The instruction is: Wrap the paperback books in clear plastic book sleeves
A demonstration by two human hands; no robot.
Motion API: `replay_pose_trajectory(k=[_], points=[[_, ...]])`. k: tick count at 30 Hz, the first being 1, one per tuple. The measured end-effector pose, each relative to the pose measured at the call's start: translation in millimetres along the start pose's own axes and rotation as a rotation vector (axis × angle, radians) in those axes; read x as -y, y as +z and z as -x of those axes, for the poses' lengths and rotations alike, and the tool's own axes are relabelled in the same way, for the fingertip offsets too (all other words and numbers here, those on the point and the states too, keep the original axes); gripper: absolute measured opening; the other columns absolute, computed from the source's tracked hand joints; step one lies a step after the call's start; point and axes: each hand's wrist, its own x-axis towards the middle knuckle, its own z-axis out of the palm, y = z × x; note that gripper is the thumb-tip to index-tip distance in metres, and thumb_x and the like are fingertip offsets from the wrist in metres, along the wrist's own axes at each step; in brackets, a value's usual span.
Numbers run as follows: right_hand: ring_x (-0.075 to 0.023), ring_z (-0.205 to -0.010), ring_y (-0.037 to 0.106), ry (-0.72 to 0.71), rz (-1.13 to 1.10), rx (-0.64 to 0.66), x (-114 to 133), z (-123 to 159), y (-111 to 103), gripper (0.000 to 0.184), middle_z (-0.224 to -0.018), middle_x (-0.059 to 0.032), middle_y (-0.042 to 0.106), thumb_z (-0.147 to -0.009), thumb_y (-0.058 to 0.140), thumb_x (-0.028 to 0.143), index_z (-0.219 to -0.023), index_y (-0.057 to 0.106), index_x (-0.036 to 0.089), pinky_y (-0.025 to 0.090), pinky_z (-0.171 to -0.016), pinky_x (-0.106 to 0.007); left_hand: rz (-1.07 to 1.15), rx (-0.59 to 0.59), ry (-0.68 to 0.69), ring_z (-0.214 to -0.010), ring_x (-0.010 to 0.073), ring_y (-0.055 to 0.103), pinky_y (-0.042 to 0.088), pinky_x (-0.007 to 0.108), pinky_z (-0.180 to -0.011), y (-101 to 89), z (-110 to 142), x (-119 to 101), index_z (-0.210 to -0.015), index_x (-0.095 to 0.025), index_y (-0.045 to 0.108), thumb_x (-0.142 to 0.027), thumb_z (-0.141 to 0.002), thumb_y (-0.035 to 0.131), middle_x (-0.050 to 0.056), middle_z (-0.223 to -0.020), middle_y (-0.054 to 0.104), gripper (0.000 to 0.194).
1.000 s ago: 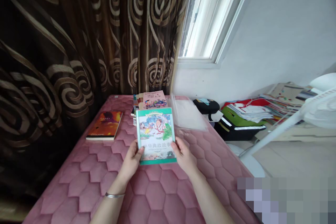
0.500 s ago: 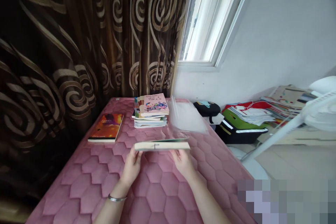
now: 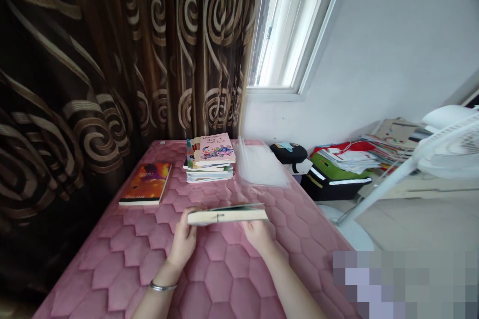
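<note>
Book [image 3: 227, 216] held edge-on in our two hands, out over the near part of the pink mattress [image 3: 217, 279].
From the head camera we see our left hand [image 3: 182, 239] gripping the book's left end and our right hand [image 3: 259, 237] gripping it from below near the right end; we cannot see how our fingertips sit underneath. Its pale page edge, with a small dark mark, faces us, and the cover shows as a thin strip on top. A silver bracelet [image 3: 163, 287] circles our left wrist. Beyond, well apart, stands a book stack [image 3: 209, 175], between an orange book [image 3: 145, 182] and clear plastic sheets [image 3: 264, 167].
</note>
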Motion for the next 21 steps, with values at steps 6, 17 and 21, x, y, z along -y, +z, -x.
replay_pose_trajectory(k=[6,17,21], points=[[-0.0250,-0.094,0.066,-0.068,-0.107,0.052,5,0,-1,0.032,-0.094,-0.0087,0.071,-0.089,0.041,0.051,-0.097,0.059,0.025,0.051,-0.082,-0.032,0.037,0.026,-0.020,-0.113,0.0221,0.055,0.040,0.032,-0.101,4.6,-7,8,-0.102,-0.022,0.057,-0.032,-0.084,0.059,0.006,-0.111,0.065,0.020],[-0.0186,-0.068,0.059,0.063,-0.258,0.000,19,0,-5,0.037,-0.071,-0.0010,0.062,-0.082,0.049,0.059,-0.075,0.055,0.023,0.046,-0.061,-0.025,0.274,0.053,-0.298,-0.080,0.0181,0.064,0.050,0.027,-0.071,6.9,-3,-12,-0.103,-0.020,0.052,-0.054,-0.072,0.071,0.004,-0.094,0.069,0.050],[-0.0162,-0.062,0.056,0.170,-0.432,0.043,9,-1,4,0.041,-0.066,0.0008,0.060,-0.074,0.057,0.062,-0.070,0.055,0.022,0.043,-0.056,-0.024,0.258,0.009,-0.383,-0.075,0.0188,0.066,0.051,0.027,-0.066,5.7,-3,-5,-0.097,-0.019,0.054,-0.053,-0.065,0.076,0.002,-0.082,0.070,0.051]])
